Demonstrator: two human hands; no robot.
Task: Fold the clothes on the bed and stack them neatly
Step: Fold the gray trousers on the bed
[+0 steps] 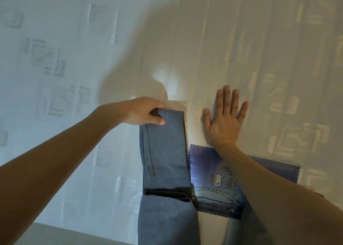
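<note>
While left hand (pixel 144 112) grips grey garment (pixel 165 148), blue label (pixel 207 168) reads 穗宝 — rest blurred.

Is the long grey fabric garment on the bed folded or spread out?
Folded. The grey garment lies as a narrow strip with stacked layers showing midway; the left hand grips its far end.
</note>
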